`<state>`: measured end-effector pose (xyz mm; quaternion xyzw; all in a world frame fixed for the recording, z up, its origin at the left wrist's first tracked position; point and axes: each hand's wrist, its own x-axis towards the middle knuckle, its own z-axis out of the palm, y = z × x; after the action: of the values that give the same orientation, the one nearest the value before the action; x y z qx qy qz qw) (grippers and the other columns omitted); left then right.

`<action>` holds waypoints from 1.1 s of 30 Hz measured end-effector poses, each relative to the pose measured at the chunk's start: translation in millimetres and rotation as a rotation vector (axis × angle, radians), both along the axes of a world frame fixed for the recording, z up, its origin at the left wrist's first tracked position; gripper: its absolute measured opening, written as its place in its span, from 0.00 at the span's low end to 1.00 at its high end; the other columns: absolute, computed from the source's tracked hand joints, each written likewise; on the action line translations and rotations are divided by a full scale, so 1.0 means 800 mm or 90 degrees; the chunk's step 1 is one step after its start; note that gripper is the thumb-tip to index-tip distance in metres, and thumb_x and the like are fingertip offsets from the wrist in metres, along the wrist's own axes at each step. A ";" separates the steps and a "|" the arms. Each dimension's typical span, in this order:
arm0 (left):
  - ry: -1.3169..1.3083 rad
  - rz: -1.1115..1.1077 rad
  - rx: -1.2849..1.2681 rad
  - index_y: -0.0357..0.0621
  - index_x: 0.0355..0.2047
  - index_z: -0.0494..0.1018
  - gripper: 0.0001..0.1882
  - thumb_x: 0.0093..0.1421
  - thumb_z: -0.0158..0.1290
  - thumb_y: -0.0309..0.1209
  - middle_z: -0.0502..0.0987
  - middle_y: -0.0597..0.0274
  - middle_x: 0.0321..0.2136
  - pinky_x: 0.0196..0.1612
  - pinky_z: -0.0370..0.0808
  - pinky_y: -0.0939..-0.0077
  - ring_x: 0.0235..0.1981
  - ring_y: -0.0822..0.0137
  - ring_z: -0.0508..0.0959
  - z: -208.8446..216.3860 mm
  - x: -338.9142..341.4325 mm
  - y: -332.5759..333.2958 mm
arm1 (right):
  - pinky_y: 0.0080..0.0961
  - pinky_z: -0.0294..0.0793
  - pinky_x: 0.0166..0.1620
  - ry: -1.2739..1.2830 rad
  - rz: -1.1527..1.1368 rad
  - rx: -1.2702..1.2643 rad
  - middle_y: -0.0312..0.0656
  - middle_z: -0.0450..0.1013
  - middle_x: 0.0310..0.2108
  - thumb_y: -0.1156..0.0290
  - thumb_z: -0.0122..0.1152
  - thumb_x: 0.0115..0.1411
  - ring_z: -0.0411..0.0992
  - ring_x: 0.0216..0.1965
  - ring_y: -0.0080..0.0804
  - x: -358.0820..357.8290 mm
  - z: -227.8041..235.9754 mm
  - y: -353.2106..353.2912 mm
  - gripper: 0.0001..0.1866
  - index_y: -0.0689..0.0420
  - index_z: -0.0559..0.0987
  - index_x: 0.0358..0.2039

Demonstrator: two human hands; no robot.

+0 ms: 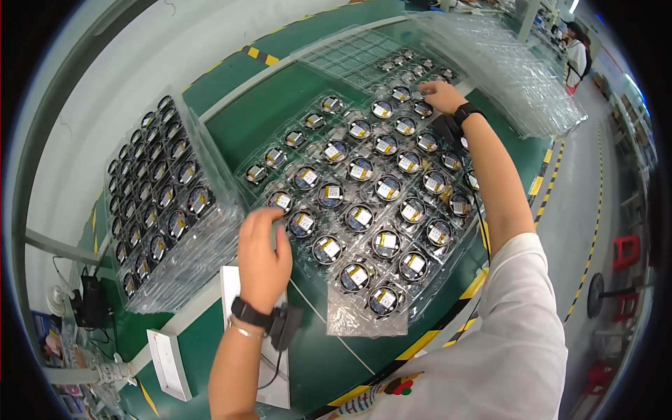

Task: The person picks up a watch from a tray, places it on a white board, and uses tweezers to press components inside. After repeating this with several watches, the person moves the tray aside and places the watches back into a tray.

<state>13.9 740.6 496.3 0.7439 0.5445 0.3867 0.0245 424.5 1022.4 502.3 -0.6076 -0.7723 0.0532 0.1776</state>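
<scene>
A clear plastic tray [365,297] in front of me holds rows of round black devices [386,187], each with a white label and yellow tape. At the tray's left edge is my left hand [264,262], its thumb apart from the fingers and a device close to the fingertips. My right hand [442,98] reaches to the far side, its bent fingers closed at the tray's edge beside the devices. What lies under those fingertips is partly hidden. Both wrists wear a black band with a small dark unit and a cable.
A tall stack of filled trays [189,238] stands at left. Stacked clear trays [504,77] lie at the far right of the green table [315,371]. A white open box [168,364] sits near the left edge. Another person [577,56] is in the background.
</scene>
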 end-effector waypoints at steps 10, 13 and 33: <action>0.159 0.118 -0.148 0.37 0.34 0.73 0.11 0.49 0.47 0.20 0.75 0.45 0.35 0.44 0.71 0.60 0.40 0.47 0.74 -0.021 0.010 0.109 | 0.33 0.71 0.28 -0.062 -0.267 0.003 0.48 0.73 0.21 0.54 0.56 0.56 0.72 0.24 0.40 0.083 0.021 -0.291 0.21 0.64 0.73 0.30; 0.140 0.107 -0.184 0.37 0.30 0.75 0.09 0.48 0.47 0.21 0.76 0.45 0.31 0.40 0.72 0.62 0.36 0.48 0.76 -0.018 0.000 0.119 | 0.29 0.70 0.26 0.274 -0.374 -0.355 0.43 0.70 0.18 0.52 0.59 0.54 0.71 0.20 0.32 0.022 0.031 -0.346 0.24 0.65 0.71 0.23; -0.121 0.033 -0.352 0.35 0.24 0.69 0.07 0.44 0.54 0.24 0.73 0.53 0.17 0.25 0.72 0.65 0.19 0.55 0.75 0.027 0.010 -0.106 | 0.45 0.69 0.33 0.002 -0.034 0.120 0.56 0.70 0.21 0.69 0.52 0.53 0.70 0.27 0.55 -0.031 0.033 -0.258 0.12 0.65 0.72 0.20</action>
<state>21.9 655.7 517.6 0.6555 0.6433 0.2920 0.2670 399.4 816.3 528.8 -0.6088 -0.7569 -0.0237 0.2363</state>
